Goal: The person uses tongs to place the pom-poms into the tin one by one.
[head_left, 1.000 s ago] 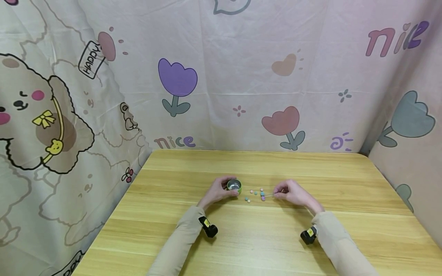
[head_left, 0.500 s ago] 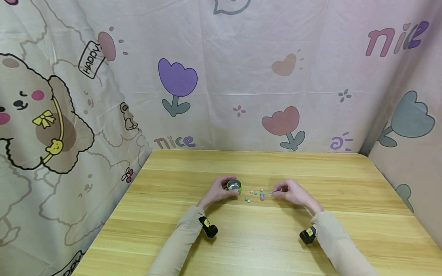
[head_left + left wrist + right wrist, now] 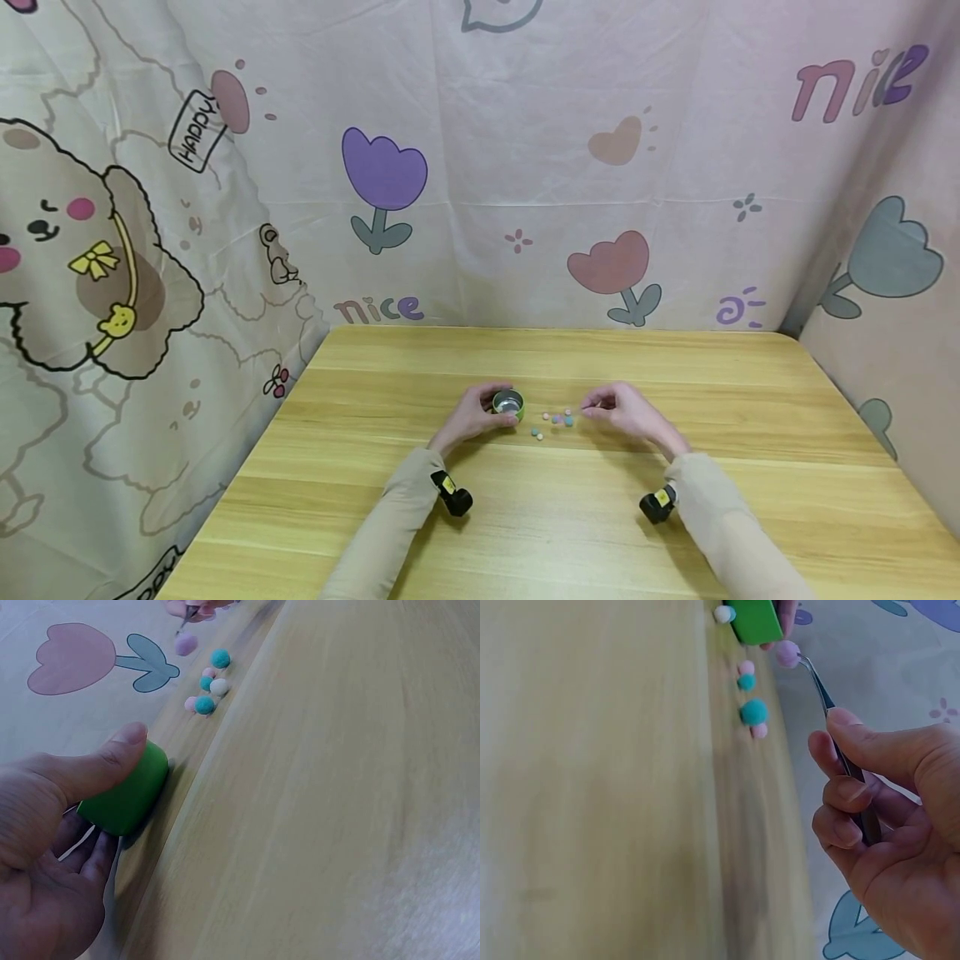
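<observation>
Your right hand point(image 3: 900, 825) is pinching the tweezers point(image 3: 821, 688), lilac pompom point(image 3: 787, 654) at the tip; your left hand point(image 3: 34, 810) grips the green cup point(image 3: 135, 791), smaller pompoms point(image 3: 747, 682) sitting on the bench point(image 3: 592, 787).

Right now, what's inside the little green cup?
Inside the green cup, silvery lining shows, with nothing loose visible; its near side's inner face is hidden behind the rim.

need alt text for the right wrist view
A right hand has curved-tip tweezers in its grip, a lilac pompom at their tip. Beyond, the left hand holds a green container; pink, teal and white pompoms lie on the wooden table.
</observation>
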`<state>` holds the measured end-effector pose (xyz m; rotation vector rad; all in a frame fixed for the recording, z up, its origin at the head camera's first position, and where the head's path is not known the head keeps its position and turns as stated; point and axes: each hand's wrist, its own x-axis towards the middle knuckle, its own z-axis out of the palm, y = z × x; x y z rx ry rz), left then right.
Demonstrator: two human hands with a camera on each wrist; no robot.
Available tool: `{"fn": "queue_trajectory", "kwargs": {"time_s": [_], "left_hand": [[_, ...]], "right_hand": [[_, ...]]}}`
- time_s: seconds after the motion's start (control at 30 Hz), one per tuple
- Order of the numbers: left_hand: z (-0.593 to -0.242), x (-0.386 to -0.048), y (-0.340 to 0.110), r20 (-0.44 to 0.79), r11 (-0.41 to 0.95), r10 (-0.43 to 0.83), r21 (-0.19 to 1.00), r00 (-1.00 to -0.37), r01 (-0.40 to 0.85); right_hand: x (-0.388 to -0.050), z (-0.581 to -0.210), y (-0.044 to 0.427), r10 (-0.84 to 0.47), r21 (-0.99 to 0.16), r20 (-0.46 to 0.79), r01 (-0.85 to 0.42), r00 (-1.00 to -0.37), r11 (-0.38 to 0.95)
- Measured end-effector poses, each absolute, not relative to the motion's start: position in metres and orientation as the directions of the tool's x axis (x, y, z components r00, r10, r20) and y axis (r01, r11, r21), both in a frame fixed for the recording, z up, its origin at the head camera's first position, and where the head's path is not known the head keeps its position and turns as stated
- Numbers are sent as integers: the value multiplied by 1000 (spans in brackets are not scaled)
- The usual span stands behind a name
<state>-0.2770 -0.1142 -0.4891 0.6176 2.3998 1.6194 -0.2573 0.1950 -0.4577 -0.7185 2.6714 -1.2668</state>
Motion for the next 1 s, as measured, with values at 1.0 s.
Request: {"fn": "queue_trajectory", "kwargs": {"time_s": [1.0], "left_hand": [[-488, -277, -116, 96, 290, 448, 925, -889, 246]], "right_hand": [[-279, -444, 144, -438, -765, 172, -400, -882, 504]]}}
